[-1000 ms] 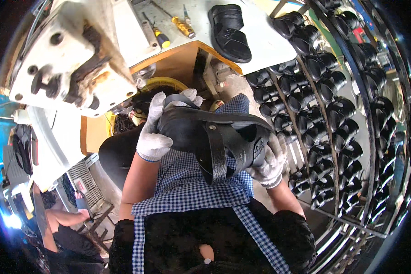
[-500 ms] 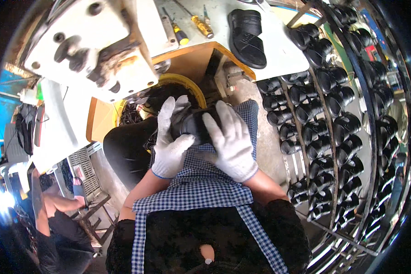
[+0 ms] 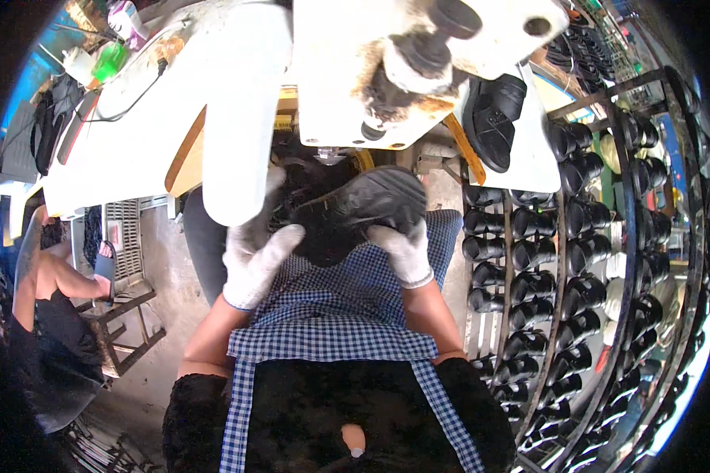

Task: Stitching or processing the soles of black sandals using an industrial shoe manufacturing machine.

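A black sandal (image 3: 363,209) is held over my lap, tilted, with its broad rounded end toward the right. My right hand (image 3: 404,251), in a white knit glove, grips that end from below, its thumb against the side and its fingers hidden underneath. At the other end, my left hand (image 3: 252,256), also gloved, has its thumb against the sandal. Its fingers reach up on the far side, blurred and partly covered by a long white machine part (image 3: 244,118). Below the sandal is my blue checked apron (image 3: 331,307).
A white machine head (image 3: 339,87) with dark stains overhangs my hands. Another black sandal (image 3: 495,122) lies on the white table (image 3: 538,150) at right. Racks of black sandals (image 3: 532,252) stand at my right. A seated person (image 3: 63,299) is at far left.
The sandal has turned and now lies lengthwise between my hands. My right hand has shifted from its top to its lower edge. The view has swung left, so the machine appears further right.
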Demonstrator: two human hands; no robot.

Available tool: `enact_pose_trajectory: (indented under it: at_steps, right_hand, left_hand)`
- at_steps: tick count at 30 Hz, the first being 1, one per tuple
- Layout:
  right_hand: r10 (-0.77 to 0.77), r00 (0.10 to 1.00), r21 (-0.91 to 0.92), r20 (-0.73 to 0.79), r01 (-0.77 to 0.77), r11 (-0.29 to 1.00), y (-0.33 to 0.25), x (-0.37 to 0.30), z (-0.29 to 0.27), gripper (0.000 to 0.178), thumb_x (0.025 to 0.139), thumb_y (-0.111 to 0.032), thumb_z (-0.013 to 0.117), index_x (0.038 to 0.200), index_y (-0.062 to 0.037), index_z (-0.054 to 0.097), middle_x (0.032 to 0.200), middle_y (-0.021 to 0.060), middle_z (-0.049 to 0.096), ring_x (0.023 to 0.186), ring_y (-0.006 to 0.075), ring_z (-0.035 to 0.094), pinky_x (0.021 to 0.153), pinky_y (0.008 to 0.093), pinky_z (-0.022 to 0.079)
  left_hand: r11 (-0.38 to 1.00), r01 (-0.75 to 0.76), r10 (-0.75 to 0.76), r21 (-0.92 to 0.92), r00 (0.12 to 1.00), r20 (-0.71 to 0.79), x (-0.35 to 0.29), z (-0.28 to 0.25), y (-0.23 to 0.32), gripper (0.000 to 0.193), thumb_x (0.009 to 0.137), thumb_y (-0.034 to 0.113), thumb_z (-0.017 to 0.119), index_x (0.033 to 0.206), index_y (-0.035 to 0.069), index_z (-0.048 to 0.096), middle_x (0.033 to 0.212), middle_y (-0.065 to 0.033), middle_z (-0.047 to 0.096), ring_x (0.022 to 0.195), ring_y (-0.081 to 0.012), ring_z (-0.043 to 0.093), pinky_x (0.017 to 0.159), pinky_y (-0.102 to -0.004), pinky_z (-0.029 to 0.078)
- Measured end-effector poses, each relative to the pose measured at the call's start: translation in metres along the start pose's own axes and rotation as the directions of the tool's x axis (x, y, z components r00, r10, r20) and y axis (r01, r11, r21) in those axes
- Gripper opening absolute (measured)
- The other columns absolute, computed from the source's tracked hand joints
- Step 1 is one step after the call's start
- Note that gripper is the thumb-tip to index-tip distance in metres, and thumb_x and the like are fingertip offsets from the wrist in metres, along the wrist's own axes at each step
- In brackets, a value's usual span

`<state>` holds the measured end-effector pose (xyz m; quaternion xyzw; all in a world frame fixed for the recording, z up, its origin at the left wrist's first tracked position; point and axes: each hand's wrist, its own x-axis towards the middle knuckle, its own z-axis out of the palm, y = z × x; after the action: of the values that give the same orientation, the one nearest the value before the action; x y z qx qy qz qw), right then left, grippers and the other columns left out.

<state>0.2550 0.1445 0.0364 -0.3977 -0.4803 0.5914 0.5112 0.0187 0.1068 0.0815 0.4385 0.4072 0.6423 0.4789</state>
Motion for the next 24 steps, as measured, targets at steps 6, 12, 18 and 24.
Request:
enact_pose_trajectory:
  at_steps: [6, 12, 18, 24]
  right_hand:
    - [0.012, 0.991, 0.164, 0.135, -0.034, 0.986, -0.054, 0.003, 0.016, 0.091, 0.063, -0.029, 0.091, 0.141, -0.0006, 0.054, 0.139, 0.0143, 0.060, 0.131, 0.0307, 0.056, 0.111, 0.0456, 0.044]
    - [-0.049, 0.925, 0.322, 0.377, -0.081, 0.943, -0.038, 0.020, 0.012, 0.094, 0.065, -0.024, 0.093, 0.146, -0.0018, 0.050, 0.146, 0.0148, 0.055, 0.135, 0.0321, 0.052, 0.113, 0.0473, 0.042]
    - [-0.077, 0.950, 0.464, 0.301, -0.075, 0.883, 0.041, 0.025, -0.007, 0.078, 0.074, -0.008, 0.087, 0.144, -0.0054, 0.053, 0.142, 0.0140, 0.059, 0.130, 0.0313, 0.056, 0.109, 0.0481, 0.046]
    - [0.021, 0.971, 0.429, 0.237, -0.123, 0.895, 0.024, 0.022, 0.014, 0.075, 0.074, -0.006, 0.084, 0.142, -0.0038, 0.052, 0.136, 0.0132, 0.063, 0.122, 0.0308, 0.062, 0.103, 0.0477, 0.052]
  left_hand:
    - [0.884, 0.465, -0.466, 0.042, 0.873, 0.145, -0.018, -0.042, 0.004, 0.070, 0.075, 0.037, 0.089, 0.127, -0.001, 0.063, 0.127, -0.0099, 0.062, 0.120, -0.0217, 0.058, 0.107, -0.0367, 0.044]
    - [0.974, 0.131, -0.158, 0.187, 0.978, 0.135, -0.009, -0.059, 0.008, 0.058, 0.075, 0.023, 0.090, 0.122, -0.001, 0.066, 0.116, -0.0126, 0.071, 0.104, -0.0239, 0.067, 0.090, -0.0370, 0.053]
    - [0.822, -0.258, 0.123, 0.508, 0.951, 0.284, 0.017, -0.073, 0.037, 0.052, 0.072, 0.022, 0.089, 0.116, 0.002, 0.069, 0.112, -0.0175, 0.072, 0.099, -0.0326, 0.069, 0.088, -0.0412, 0.054]
    - [0.870, -0.140, 0.031, 0.474, 0.973, 0.229, 0.038, -0.074, 0.053, 0.057, 0.071, 0.024, 0.090, 0.120, 0.003, 0.068, 0.113, -0.0157, 0.073, 0.101, -0.0303, 0.069, 0.090, -0.0391, 0.054]
